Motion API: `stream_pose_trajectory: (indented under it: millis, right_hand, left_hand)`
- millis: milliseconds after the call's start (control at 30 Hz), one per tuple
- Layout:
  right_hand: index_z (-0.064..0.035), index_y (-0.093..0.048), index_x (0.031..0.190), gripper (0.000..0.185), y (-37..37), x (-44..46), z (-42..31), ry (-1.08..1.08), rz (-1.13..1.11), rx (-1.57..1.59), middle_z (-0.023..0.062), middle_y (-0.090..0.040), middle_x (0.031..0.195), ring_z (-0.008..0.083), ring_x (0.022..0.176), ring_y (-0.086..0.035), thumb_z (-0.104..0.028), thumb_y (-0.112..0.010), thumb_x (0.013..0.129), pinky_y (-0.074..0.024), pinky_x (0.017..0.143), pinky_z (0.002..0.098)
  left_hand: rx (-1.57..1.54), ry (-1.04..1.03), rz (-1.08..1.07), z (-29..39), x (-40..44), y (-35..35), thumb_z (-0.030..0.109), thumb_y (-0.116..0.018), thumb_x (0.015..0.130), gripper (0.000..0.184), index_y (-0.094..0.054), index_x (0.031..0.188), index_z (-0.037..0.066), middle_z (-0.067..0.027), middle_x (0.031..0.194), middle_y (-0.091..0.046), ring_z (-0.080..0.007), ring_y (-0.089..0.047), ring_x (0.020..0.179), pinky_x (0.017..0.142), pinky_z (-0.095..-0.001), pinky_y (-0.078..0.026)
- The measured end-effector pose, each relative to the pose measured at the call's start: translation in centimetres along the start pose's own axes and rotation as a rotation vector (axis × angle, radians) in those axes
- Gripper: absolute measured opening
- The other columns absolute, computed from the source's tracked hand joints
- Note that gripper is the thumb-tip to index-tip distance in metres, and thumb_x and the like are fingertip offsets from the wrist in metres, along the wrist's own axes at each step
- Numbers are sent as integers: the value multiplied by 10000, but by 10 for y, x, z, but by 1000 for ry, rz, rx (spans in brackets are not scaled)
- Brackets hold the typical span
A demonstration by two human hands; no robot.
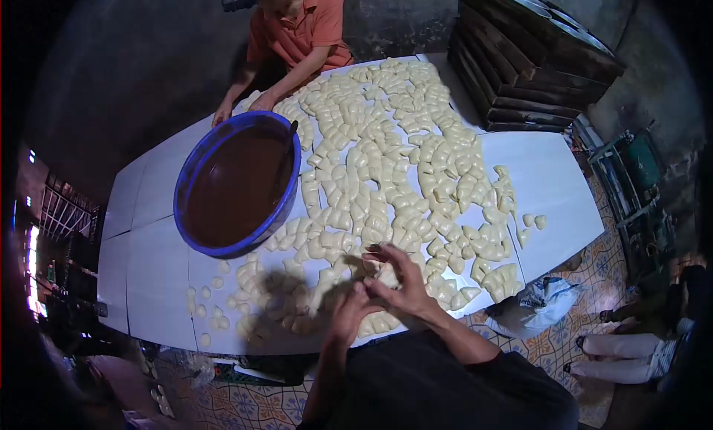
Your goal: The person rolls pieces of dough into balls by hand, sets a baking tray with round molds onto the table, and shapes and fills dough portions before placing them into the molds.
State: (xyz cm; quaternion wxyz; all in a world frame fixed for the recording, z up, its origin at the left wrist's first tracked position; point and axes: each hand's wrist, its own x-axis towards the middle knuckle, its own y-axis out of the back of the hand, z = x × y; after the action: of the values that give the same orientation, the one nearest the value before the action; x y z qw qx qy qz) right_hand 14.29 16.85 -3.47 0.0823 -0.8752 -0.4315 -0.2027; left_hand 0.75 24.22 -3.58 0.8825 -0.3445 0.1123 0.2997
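Observation:
Many pale, glossy dough pieces (371, 163) cover much of a white tiled table (156, 274). Above the near edge of the dough, my left hand (350, 311) is raised with its fingers bent together. Just right of it and a little further forward is my right hand (401, 281), its fingers curled. The two hands meet or nearly meet at the fingertips. Whatever lies between the fingers is too small to make out. Loose small dough pieces lie left of my hands.
A blue basin (186, 229) of brown liquid with a dark-handled utensil stands at left. Across the table, a person in an orange shirt (304, 29) reaches behind it. Dark stacked trays (520, 66) stand at back right. A white sack (535, 307) is on the patterned floor. Another person's legs show at right.

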Motion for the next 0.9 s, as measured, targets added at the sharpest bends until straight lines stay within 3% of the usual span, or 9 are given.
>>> stream_pose_trajectory:
  millis: [133,167,333,467,600,667,733,833,900]
  right_hand:
    - [-84,-342,1341,791,2,-1,-2,273,-202,-400,242,-347,1376,409,1215,-406,-260,-763,695,-363,979,455]
    - [-87,-347,1341,822,3,0,-6,212,-232,-454,249,-315,1389,418,1231,-382,-297,-778,674,-357,983,463]
    - [-141,-303,1389,1014,22,-1,-5,-53,-421,-365,207,-138,1478,377,1349,-224,-335,-858,563,-294,1043,484]
    - [-97,-452,1299,890,12,2,-15,55,-331,-213,219,-337,1391,386,1307,-309,-411,-841,562,-320,1025,457]
    - [-58,-586,1153,590,-6,-5,8,45,-323,-44,142,-552,1211,286,1143,-525,-221,-820,637,-439,921,364]
    - [-28,-617,1056,417,-7,-4,7,61,-205,-66,131,-626,1077,241,1003,-612,-107,-786,682,-485,846,315]
    - [-14,-619,1012,347,-4,-9,19,-32,-135,-41,126,-642,1044,227,969,-626,-73,-765,702,-491,832,309]
    - [-2,-611,939,206,-6,-17,18,-110,-35,87,117,-662,941,187,918,-641,-17,-704,756,-505,792,295]
    - [2,-604,941,157,-4,-12,3,-161,106,107,110,-657,906,157,883,-637,9,-652,792,-505,783,283]
  left_hand:
    - [52,-152,60,-8,13,-10,120,-459,953,252,-531,1118,-56,-98,1039,-589,-187,-573,996,850,-333,-491]
    - [-51,-30,128,8,3,-21,93,-547,914,173,-606,1035,-15,-34,954,-593,-101,-546,890,752,-266,-463]
    - [-53,-416,461,-2,13,-18,15,-614,852,123,-552,958,8,-18,854,-573,-70,-519,772,671,-207,-418]
    - [240,-457,452,-8,18,-7,80,-633,844,122,-519,859,37,12,778,-522,-40,-455,697,594,-191,-357]
    - [-422,-194,-90,-32,22,29,244,-543,900,245,-544,1021,31,-16,853,-555,-97,-514,698,656,-224,-414]
    - [-733,21,-11,-1,11,7,409,-413,940,450,-485,1200,49,-93,966,-582,-207,-590,809,797,-356,-449]
    - [-446,-103,-96,24,-5,-7,457,-350,946,486,-430,1260,94,-131,1086,-574,-223,-575,985,876,-406,-406]
    - [148,-222,234,14,-5,6,487,-335,955,530,-283,1296,85,-159,995,-629,-239,-587,902,886,-330,-387]
    - [385,-443,487,16,0,21,450,-388,947,495,-342,1259,68,-153,947,-641,-239,-593,929,888,-342,-397]
